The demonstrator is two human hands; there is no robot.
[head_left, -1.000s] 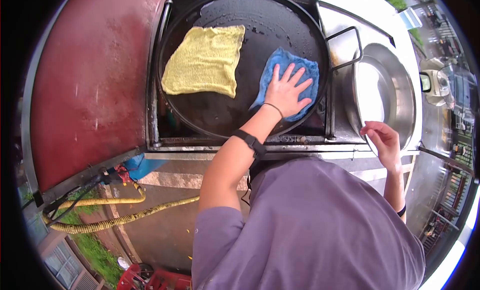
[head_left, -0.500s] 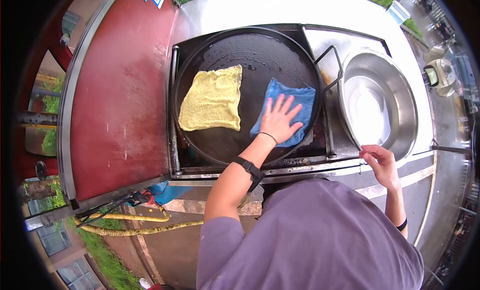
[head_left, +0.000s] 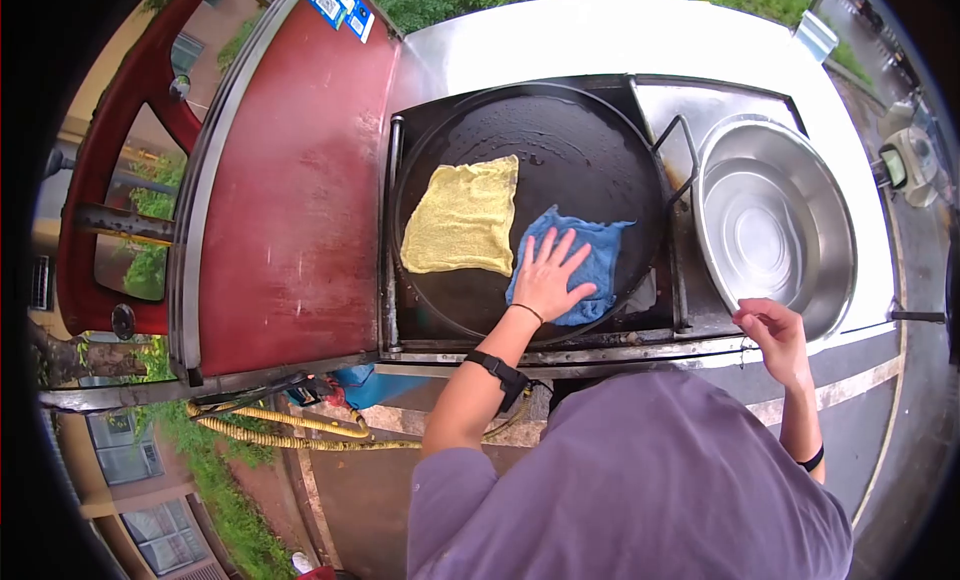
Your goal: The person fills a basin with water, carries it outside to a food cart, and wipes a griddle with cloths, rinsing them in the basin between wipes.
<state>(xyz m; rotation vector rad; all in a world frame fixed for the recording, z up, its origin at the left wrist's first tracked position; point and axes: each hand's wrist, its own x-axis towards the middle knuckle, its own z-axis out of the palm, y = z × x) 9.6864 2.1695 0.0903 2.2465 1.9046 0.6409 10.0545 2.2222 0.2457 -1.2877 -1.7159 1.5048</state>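
Note:
My left hand (head_left: 550, 280) lies flat with its fingers spread on a crumpled blue cloth (head_left: 598, 250), at the lower right of a round black griddle (head_left: 580, 130). On the griddle's left half a yellow cloth (head_left: 462, 220) lies spread out, apart from the blue one. My right hand (head_left: 775, 330) is closed in a pinch at the near left rim of a metal basin (head_left: 838, 220); whatever is between its fingertips is too small to tell. The basin holds clear liquid.
A red panel (head_left: 285, 200) stands left of the griddle. A bent metal handle (head_left: 686, 145) sits between griddle and basin. A white metal counter (head_left: 600, 35) runs along the far side. Yellow hoses (head_left: 300, 442) hang below the front edge at left.
My left hand and the blue cloth have slid left across the griddle, nearer the yellow cloth. The camera view has shifted. My right hand stays at the basin's rim.

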